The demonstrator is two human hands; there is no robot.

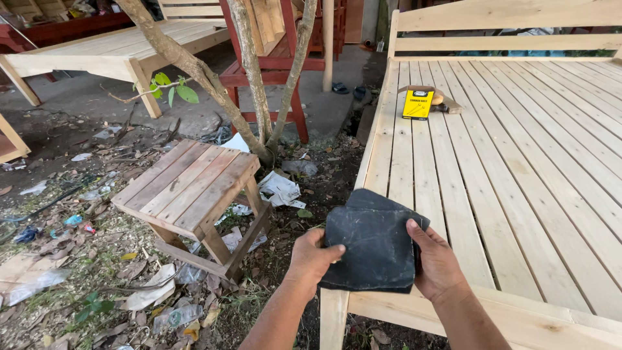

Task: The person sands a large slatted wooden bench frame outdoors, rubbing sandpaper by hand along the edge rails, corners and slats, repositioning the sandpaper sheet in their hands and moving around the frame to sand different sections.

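Sandpaper (pixel 376 243), a dark folded sheet, sits between my two hands above the corner of the pale slatted bed frame (pixel 518 194). My left hand (pixel 311 259) pinches its left edge, thumb on top; my right hand (pixel 437 262) clamps the right edge, each grip grasping the sheet.

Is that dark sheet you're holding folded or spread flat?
Folded. The dark sheet shows stacked layers along its lower and right edges, held between the left hand and right hand over the slatted bed frame.
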